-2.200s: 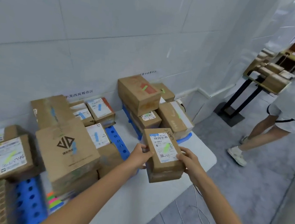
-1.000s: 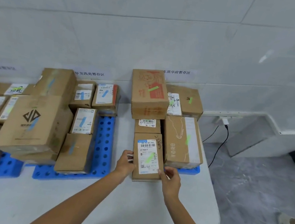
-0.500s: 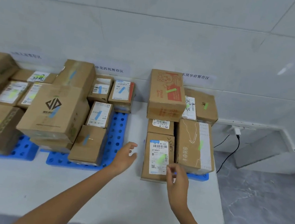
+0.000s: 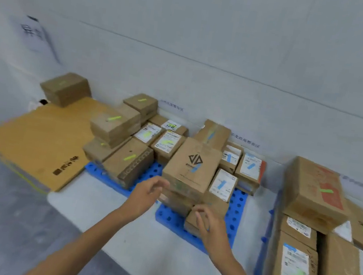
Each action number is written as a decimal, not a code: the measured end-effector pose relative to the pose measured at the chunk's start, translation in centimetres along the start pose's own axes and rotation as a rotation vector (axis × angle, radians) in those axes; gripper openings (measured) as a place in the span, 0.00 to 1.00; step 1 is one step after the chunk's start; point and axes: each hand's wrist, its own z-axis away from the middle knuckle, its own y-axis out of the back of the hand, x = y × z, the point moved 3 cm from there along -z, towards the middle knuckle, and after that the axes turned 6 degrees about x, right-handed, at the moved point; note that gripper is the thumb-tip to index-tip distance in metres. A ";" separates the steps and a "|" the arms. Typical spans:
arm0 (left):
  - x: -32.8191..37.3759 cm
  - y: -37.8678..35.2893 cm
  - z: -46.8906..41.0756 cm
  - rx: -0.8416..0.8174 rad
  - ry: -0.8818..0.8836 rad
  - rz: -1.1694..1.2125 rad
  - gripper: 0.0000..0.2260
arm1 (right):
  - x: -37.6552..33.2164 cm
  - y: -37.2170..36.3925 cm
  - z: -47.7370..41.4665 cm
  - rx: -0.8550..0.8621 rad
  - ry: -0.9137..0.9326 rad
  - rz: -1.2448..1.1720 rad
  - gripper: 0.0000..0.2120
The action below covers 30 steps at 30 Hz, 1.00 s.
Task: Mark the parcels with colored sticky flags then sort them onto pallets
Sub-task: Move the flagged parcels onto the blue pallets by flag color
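Hovering empty, fingers spread: left hand (image 4: 144,196), right hand (image 4: 214,231) | matte cardboard parcels (image 4: 192,164) | perforated blue pallet (image 4: 233,217)

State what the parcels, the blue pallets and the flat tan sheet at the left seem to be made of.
Parcels: brown matte corrugated cardboard, by their folded flaps and taped seams. Blue pallets: probably moulded plastic, uniform colour with regular round holes. Flat tan sheet: likely cardboard, matte, printed; blur leaves it open.

Whole frame motion-blurred; parcel labels (image 4: 296,272) unreadable; right pallet (image 4: 260,260) stack cut off at 4 o'clock edge; wall signs illegible
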 end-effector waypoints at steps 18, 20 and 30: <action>-18.2 43.6 10.0 0.647 0.192 -0.065 0.12 | -27.7 -36.0 -8.7 -0.564 0.126 -0.220 0.09; -19.3 45.8 8.8 0.676 0.201 -0.055 0.13 | -28.3 -37.9 -11.4 -0.553 0.119 -0.227 0.09; -23.3 57.6 -5.3 0.657 0.185 -0.103 0.13 | -30.9 -49.7 -28.8 -0.415 0.031 -0.288 0.10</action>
